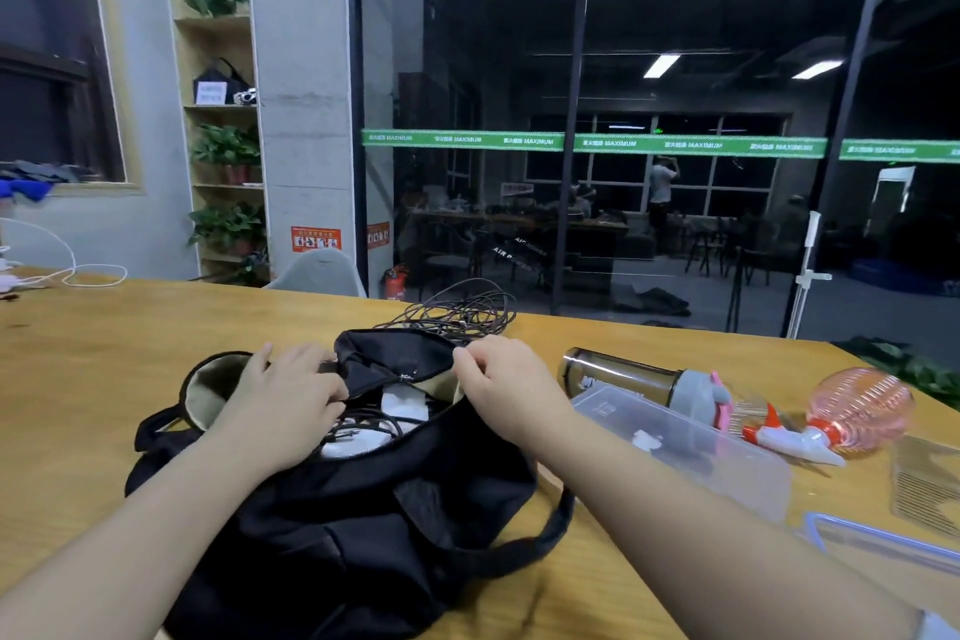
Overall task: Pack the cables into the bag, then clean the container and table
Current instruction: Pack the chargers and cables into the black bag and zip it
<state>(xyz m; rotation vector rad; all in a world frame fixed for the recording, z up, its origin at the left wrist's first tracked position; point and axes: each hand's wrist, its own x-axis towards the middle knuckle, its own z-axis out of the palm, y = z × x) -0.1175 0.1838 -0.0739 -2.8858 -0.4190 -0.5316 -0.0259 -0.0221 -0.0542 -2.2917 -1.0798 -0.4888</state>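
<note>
A black bag (363, 525) lies open on the wooden table (104, 353), with dark cables and white items (374, 424) showing inside its mouth. My left hand (291, 400) grips the left edge of the opening. My right hand (498, 379) pinches the far right edge of the opening and holds it up. A loose bundle of dark cables (457, 314) lies on the table just behind the bag. To the right sits a clear plastic container (691, 452) with a small white scrap inside.
A dark bottle (623, 374) with a grey cap lies beside the container. A pink spray bottle (836, 416) lies further right, near a comb (924, 489) and a blue-rimmed lid (883, 541). White cables (78, 270) trail at the far left. A grey chair (322, 273) stands behind the table.
</note>
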